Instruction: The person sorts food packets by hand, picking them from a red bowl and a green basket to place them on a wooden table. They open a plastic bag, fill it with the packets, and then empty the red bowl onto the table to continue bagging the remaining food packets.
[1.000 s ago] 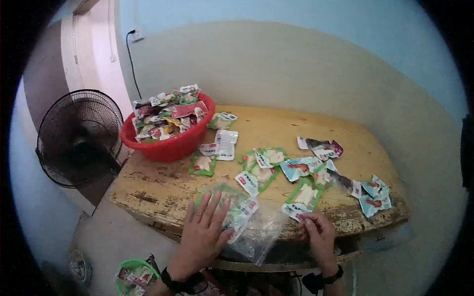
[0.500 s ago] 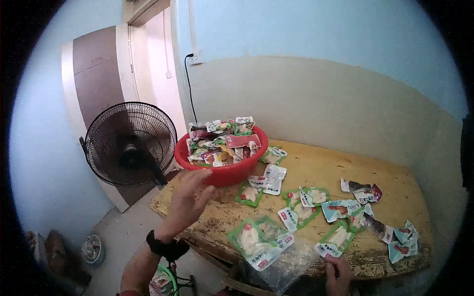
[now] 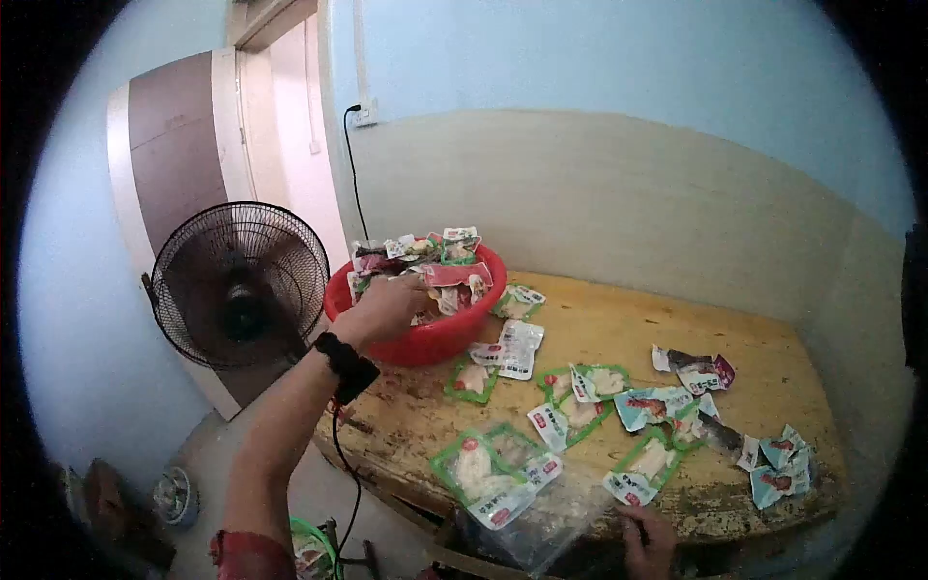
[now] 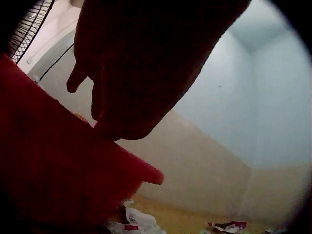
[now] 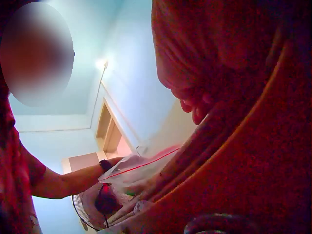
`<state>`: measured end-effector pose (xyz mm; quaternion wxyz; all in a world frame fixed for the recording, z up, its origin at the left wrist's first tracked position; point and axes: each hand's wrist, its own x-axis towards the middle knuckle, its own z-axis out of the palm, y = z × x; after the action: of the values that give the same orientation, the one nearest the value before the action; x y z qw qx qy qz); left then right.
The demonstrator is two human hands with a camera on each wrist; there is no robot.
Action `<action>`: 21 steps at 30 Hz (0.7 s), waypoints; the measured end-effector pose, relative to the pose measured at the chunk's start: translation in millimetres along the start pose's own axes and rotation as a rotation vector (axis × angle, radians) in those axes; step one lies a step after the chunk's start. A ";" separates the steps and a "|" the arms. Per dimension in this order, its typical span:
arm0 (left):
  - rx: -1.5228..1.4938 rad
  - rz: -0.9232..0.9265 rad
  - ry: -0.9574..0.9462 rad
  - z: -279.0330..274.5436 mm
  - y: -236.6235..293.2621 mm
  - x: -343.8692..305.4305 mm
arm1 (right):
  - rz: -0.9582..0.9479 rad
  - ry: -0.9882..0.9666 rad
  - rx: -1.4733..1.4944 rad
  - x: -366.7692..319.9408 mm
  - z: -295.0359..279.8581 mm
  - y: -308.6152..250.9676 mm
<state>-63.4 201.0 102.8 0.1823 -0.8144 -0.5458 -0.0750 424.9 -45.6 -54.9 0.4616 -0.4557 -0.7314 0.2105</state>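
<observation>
My left hand (image 3: 389,307) reaches over the near rim of a red basin (image 3: 425,346) heaped with sealed snack packets (image 3: 459,276). Its fingers point in among the packets, spread apart in the left wrist view, with some tips hidden behind the rim. At the table's front edge rests my right hand (image 3: 650,543), fingers loosely bent, nothing seen held in them. Left of it lies a clear plastic bag (image 3: 556,507) with a red line along its mouth in the right wrist view. Green-edged packets (image 3: 476,466) lie at the bag's far end.
Several more packets (image 3: 580,411) are scattered over the worn yellow table (image 3: 619,314), some at its right end (image 3: 781,474). A black fan (image 3: 242,290) stands left of the basin. Below the table edge is a green basket (image 3: 314,546). A black cable (image 3: 346,474) hangs from the left wrist.
My left hand has lifted off the green-edged packets and bag and moved up and left into the red basin. My right hand has come away from a packet's corner toward the table edge.
</observation>
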 end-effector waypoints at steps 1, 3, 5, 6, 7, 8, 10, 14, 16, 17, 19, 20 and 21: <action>-0.040 -0.092 -0.049 -6.2 4.6 1.8 | -0.010 -0.005 0.005 -0.4 0.5 2.0; -0.153 -0.059 0.177 -26.4 14.0 -12.1 | -0.050 0.011 -0.010 -0.8 0.8 2.0; -0.255 -0.183 0.219 -74.8 39.0 -26.7 | -0.109 0.046 -0.048 0.3 1.2 -1.0; -0.346 -0.139 0.359 -77.5 36.3 -31.2 | -0.099 0.049 -0.050 -0.2 1.6 -0.7; -0.435 -0.099 0.500 -82.0 34.0 -37.3 | -0.091 0.049 -0.051 0.0 2.2 0.3; -0.451 -0.093 0.610 -86.6 34.4 -44.9 | -0.085 0.045 -0.051 0.6 3.0 1.4; -0.656 -0.182 0.697 -101.7 48.2 -59.4 | -0.089 0.055 -0.005 1.4 5.0 5.0; -1.168 -0.389 0.604 -107.7 94.1 -91.1 | 0.143 0.227 0.121 0.4 10.3 -7.1; -1.379 -0.416 0.546 -99.4 123.4 -104.2 | 0.285 0.299 0.271 1.5 3.1 -18.2; -1.487 -0.431 0.511 -94.4 138.0 -110.4 | 0.356 0.339 0.342 4.3 -2.1 -25.0; -1.578 -0.359 0.421 -84.8 165.5 -122.3 | 0.366 0.369 0.385 12.5 -13.7 -43.9; -1.621 -0.322 0.376 -81.7 178.3 -126.3 | 0.344 0.387 0.388 14.8 -16.2 -50.6; -1.637 -0.320 0.359 -79.5 191.2 -127.7 | 0.322 0.407 0.392 16.6 -17.6 -56.9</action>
<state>67.7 -3.7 94.0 -0.3928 -0.5784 -0.3909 -0.5986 410.6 -61.6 3.1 0.6383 -0.5007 -0.4882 0.3219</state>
